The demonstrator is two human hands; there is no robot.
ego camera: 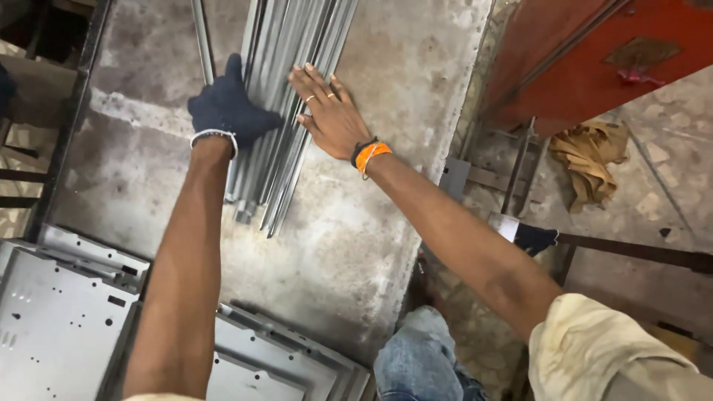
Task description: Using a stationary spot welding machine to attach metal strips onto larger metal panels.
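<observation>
Head view: left hand [226, 110], in a dark glove, lay flat on a bundle of grey metal strips [286, 96] on the worn metal workbench [371, 223]; fingers spread, clamping nothing. Bare right hand [327, 111] pressed the bundle's other side, fingers together and flat, no grasp. Punched sheet-metal panels [59, 319] sat at the near edge. Risk: strip edges looked sharp, so the ungloved hand could get cut; loose strips could fan apart.

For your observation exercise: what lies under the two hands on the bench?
Under the gloved left hand and bare right hand lies a bundle of grey metal strips on the concrete bench. The strips' parts beneath the palms are covered.
</observation>
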